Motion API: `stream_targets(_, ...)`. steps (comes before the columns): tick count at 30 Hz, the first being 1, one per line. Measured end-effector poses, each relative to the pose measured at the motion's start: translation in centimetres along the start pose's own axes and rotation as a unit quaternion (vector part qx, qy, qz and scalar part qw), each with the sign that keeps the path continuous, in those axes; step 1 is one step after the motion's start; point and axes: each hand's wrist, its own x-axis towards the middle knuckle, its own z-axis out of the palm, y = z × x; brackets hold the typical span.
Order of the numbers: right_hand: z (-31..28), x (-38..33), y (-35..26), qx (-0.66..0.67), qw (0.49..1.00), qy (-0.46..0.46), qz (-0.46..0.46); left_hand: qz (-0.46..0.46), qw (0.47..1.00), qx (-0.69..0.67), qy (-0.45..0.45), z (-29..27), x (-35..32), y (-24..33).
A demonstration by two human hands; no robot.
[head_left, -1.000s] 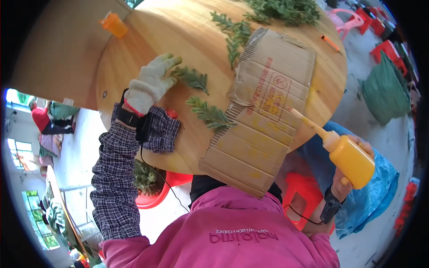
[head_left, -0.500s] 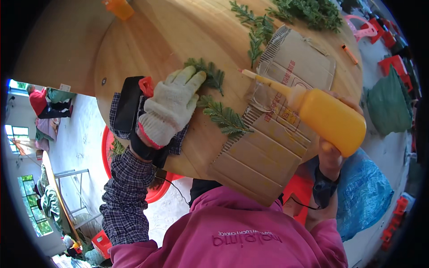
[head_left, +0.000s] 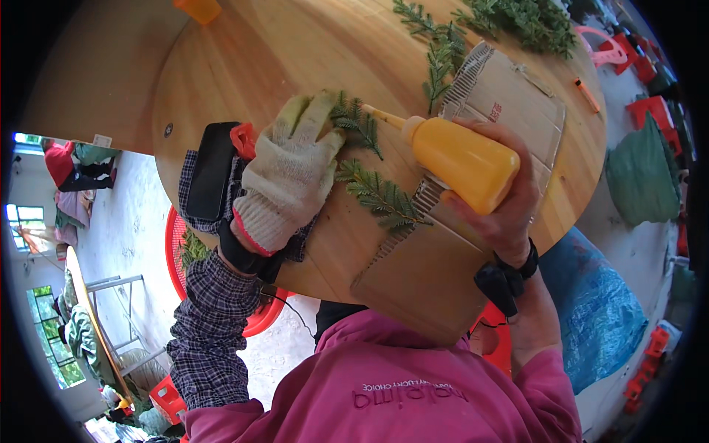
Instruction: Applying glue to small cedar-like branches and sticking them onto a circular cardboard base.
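Note:
My left hand (head_left: pixel 286 173), in a whitish knit glove, lies palm down on the round wooden table with its fingers stretched out. Its fingertips are against or just beside a small green evergreen sprig (head_left: pixel 363 131). My bare right hand (head_left: pixel 509 192) grips a yellow squeeze bottle (head_left: pixel 464 162) tilted nearly on its side. The bottle's long nozzle points left, its tip over the upper part of that sprig. A second evergreen sprig (head_left: pixel 380 196) lies below, its end on the cardboard's ridged edge. Flattened cardboard (head_left: pixel 421 284) extends under the right hand and past the table's near edge.
More sprigs (head_left: pixel 437 70) and a pile of greenery (head_left: pixel 521 26) lie at the far side. A black phone (head_left: pixel 214 171) sits by my left wrist. An orange marker-like stick (head_left: pixel 587 96) lies at right. Below stand a red basket (head_left: pixel 176 240) and a blue plastic bag (head_left: pixel 594 310).
My right hand has brought the squeeze bottle left, so its nozzle reaches the upper sprig. My left hand's fingers have spread and slid slightly away from me.

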Motion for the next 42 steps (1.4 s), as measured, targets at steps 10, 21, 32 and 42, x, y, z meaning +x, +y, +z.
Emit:
stream_targets(10,-0.3,0.7,-0.4,-0.044,0.997,-0.044,-0.034,-0.049,0.987,-0.122,-0.088,1.2,-0.5,-1.1)
stream_targets(21,1.7,1.3,0.3,-0.042,0.998,-0.045,-0.021,-0.055,0.99,-0.115,-0.068,1.6,-1.1,-0.9)
stream_targets(32,2.1,1.9,0.8,-0.083,0.991,-0.095,-0.045,-0.056,0.988,-0.125,-0.069,1.2,-0.8,-0.9)
stream_targets(42,2.0,1.1,0.8,-0.144,0.98,-0.112,-0.075,-0.025,0.995,-0.092,-0.009,1.5,-1.0,-1.0)
